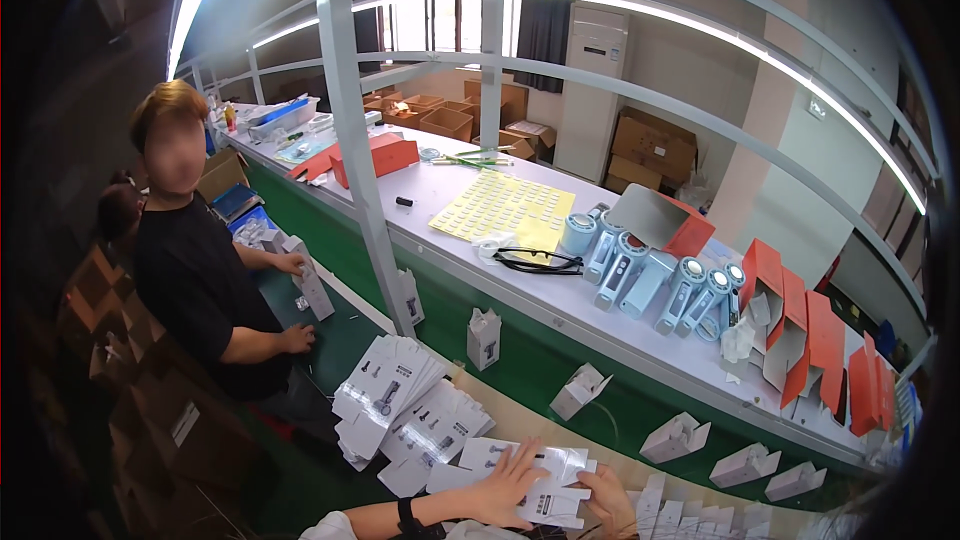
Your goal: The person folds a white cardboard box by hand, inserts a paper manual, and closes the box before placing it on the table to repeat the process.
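My left hand [512, 485] lies with fingers spread on a white printed flat carton [553, 508] at the bottom centre. At its right end, my right hand [606, 502] grips the same carton by the edge, with the fingertips partly hidden. Beneath and beside my left hand are more flat cartons. To the left, two fanned piles of flat white cartons [385, 395] with printed pictures lie close to my left forearm. Small white opened boxes [665, 518] stand in a row just right of my right hand.
Open-topped white boxes [484, 338] stand along the green belt [530, 365]. Beyond, a white bench [400, 225] holds light-blue handheld devices [650, 282], orange-red boxes [760, 275], black glasses [540, 262] and a yellow sheet [500, 210]. A co-worker [200, 270] at left touches a white box [313, 290].
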Motion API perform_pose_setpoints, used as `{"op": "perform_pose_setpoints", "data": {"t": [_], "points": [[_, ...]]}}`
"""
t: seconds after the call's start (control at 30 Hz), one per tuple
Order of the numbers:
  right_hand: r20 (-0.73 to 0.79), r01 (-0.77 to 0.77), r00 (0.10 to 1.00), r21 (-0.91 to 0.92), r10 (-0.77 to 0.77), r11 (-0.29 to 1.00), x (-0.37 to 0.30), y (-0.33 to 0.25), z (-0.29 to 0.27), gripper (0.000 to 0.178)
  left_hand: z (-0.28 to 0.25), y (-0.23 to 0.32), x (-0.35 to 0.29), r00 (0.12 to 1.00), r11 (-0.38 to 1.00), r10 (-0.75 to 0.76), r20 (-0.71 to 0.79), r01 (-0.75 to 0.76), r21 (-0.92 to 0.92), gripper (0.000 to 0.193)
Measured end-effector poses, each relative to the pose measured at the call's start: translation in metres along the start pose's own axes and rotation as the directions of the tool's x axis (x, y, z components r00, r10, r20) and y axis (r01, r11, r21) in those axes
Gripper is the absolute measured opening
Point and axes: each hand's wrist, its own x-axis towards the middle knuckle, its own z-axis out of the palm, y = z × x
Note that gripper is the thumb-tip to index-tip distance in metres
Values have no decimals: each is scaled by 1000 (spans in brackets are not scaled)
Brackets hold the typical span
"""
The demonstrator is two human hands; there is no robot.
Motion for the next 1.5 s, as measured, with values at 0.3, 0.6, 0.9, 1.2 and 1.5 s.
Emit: {"op": "perform_pose_setpoints", "data": {"t": [0.3, 0.6, 0.9, 1.2, 1.5], "points": [[62, 100, 995, -426, -81, 899, 8, -5, 0, 39, -10, -5, 0, 986, 956, -163, -23, 164, 243, 105], [-227, 566, 823, 253, -521, 785, 3, 20, 91, 60, -4, 19, 29, 780, 884, -437, -448, 280, -375, 90], [-240, 602, 786, 86, -570, 794, 7, 15, 102, 58, 16, 2, 34, 679, 793, -423, -600, -43, -608, 52], [-70, 435, 892, 403, -447, 805, -7, -5, 104, 49, -7, 4, 31, 850, 903, -158, -503, -81, -421, 44], [-26, 505, 850, 327, -526, 799, -7, -7, 100, 44, -11, -3, 31, 882, 838, -259, -394, 2, -546, 35]]}}
